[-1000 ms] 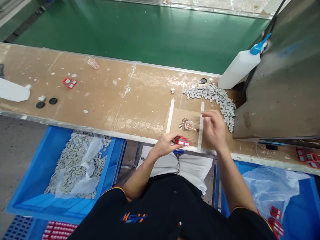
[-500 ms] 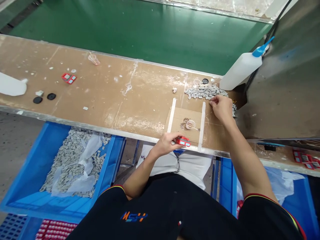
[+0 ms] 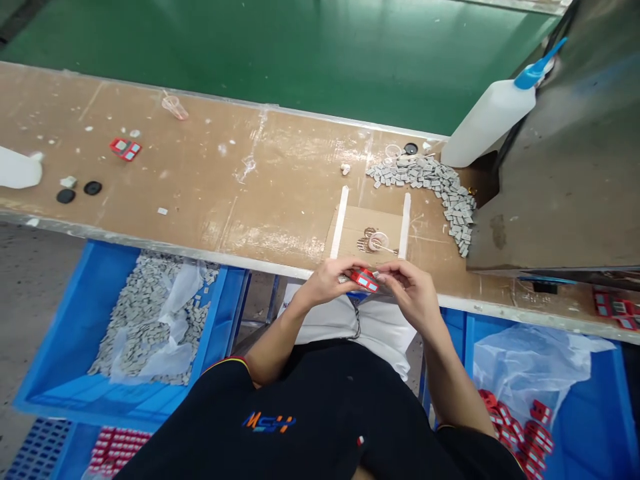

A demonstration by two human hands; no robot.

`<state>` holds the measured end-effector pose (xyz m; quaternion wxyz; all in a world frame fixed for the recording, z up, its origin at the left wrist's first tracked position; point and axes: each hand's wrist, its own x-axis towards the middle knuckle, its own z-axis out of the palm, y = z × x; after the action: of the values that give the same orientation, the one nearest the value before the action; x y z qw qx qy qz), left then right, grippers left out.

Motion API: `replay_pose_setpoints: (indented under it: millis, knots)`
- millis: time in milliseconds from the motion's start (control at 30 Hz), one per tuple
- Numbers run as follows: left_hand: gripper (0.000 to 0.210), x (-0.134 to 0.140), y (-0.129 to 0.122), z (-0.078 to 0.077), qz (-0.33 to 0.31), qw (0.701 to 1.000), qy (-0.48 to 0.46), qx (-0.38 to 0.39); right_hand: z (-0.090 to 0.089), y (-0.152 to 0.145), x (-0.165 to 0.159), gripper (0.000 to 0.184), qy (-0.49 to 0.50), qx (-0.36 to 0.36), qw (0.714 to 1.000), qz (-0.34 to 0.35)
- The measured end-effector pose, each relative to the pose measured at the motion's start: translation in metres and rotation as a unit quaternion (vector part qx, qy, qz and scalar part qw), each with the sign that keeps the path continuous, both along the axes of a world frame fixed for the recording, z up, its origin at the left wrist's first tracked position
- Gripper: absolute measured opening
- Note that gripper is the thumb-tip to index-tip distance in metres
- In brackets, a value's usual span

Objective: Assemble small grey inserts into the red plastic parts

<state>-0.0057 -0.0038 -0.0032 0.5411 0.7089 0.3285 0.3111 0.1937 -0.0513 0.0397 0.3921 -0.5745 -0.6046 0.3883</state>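
My left hand (image 3: 327,281) is closed on a small red plastic block (image 3: 365,279) with pale, window-like rectangles, just over the bench's front edge. The fingertips of my right hand (image 3: 413,290) pinch a small grey piece (image 3: 377,274) against the block's right end. Beyond my hands, a small clear cup (image 3: 379,241) with a thin stick in it rests on a cardboard sheet (image 3: 350,230) between two white tape strips. Farther right, a heap of small grey rectangular pieces (image 3: 430,175) curves along the bench.
A white squeeze bottle (image 3: 490,123) with a blue nozzle leans by a metal housing (image 3: 565,167). Another red block (image 3: 125,149) lies at left. Below the bench are a blue bin (image 3: 55,347) of grey pieces and a blue bin (image 3: 590,393) with red blocks. A green belt (image 3: 250,53) runs behind.
My right hand has come from the grey heap, back and left, to the red block, bringing a grey piece. My left hand still holds the block. The view has shifted slightly.
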Motion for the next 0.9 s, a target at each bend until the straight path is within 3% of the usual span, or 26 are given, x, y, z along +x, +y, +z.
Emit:
replay_pose_setpoints:
  millis: [200, 567, 733, 900]
  knots:
    - [0.024, 0.000, 0.000, 0.002, -0.009, 0.998, 0.043, 0.036, -0.008, 0.009, 0.002, 0.015, -0.025, 0.001, 0.999, 0.027]
    - [0.017, -0.003, -0.002, -0.005, -0.001, 0.994, 0.060, 0.095, 0.007, -0.001, -0.005, 0.022, -0.173, 0.064, 0.976, 0.114]
    - [0.018, -0.004, -0.003, -0.007, -0.009, 0.992, 0.064, 0.112, 0.003, -0.005, -0.005, 0.017, -0.101, 0.031, 0.989, 0.106]
    - [0.016, 0.000, -0.005, -0.011, 0.027, 0.988, 0.029, 0.150, -0.019, -0.014, -0.014, 0.023, 0.074, 0.012, 0.997, 0.010]
